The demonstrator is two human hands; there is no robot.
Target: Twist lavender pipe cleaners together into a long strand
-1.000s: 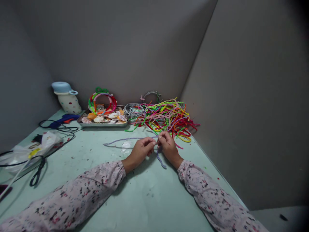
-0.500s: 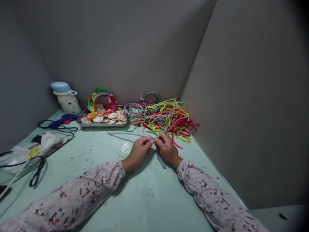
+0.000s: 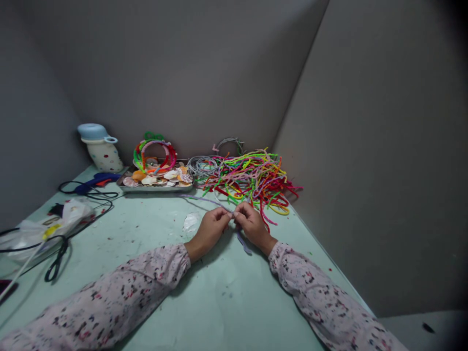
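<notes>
From the head camera, the shell tray (image 3: 157, 189) sits at the back of the green table (image 3: 201, 302). Two hands are in front of the tray and a bit to its right. The left hand (image 3: 212, 226) has its thumb and pointer finger pinched tight on a fuzzy purple stick (image 3: 201, 198). The right hand (image 3: 252, 224) is pinching there too, and the fingertips of both hands are close together. I can't tell if they touch. The purple stick goes from the fingers back toward the tray's front right corner. A purple tail (image 3: 243, 244) pokes out under the right hand, but I can't see if it's the same stick. Lots of shells (image 3: 149, 180) lie in the tray, and colorful fuzzy rings (image 3: 172, 156) stand up on them. Right beside the tray, on its right, is a loopy gray coil (image 3: 200, 172), then a big messy pile of bright fuzzy sticks (image 3: 256, 170). A bottle (image 3: 106, 157) with a blue lid is behind the tray, to its left. Left of the tray there's a blue tool (image 3: 86, 186). A plastic bag (image 3: 75, 212) lies nearer than the tray, off to its left.
</notes>
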